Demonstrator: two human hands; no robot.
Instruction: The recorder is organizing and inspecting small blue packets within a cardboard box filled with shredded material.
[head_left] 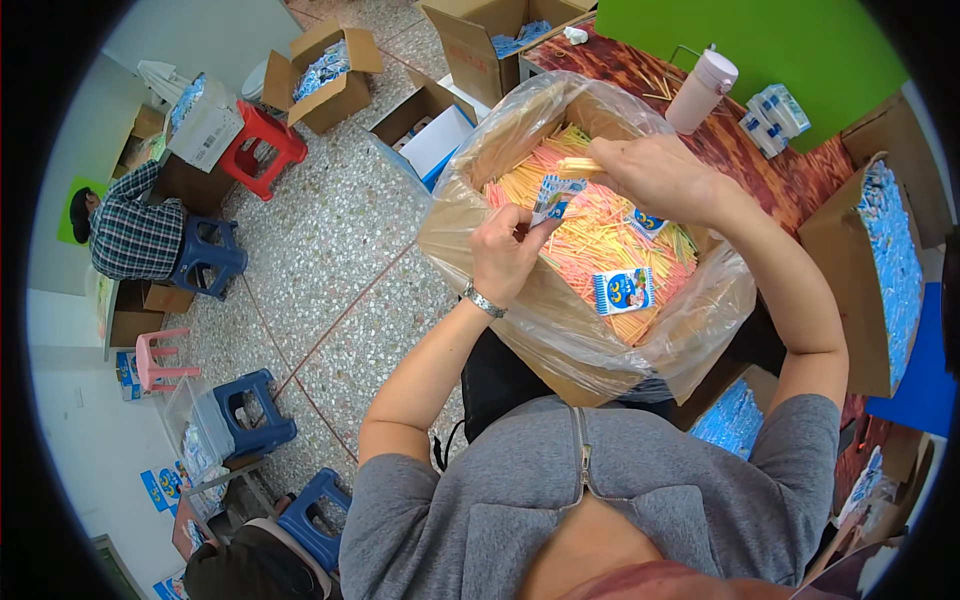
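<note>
At centre frame, the left hand pinches a small blue-and-white packet above a plastic-lined box of coloured sticks; just right, the right hand grips a bundle of sticks.

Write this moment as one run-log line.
left hand: holds blue-white sachet | right hand: holds stick bundle | below: lined box of sticks

Box mouth open above – plastic liner crowds sides.
</note>
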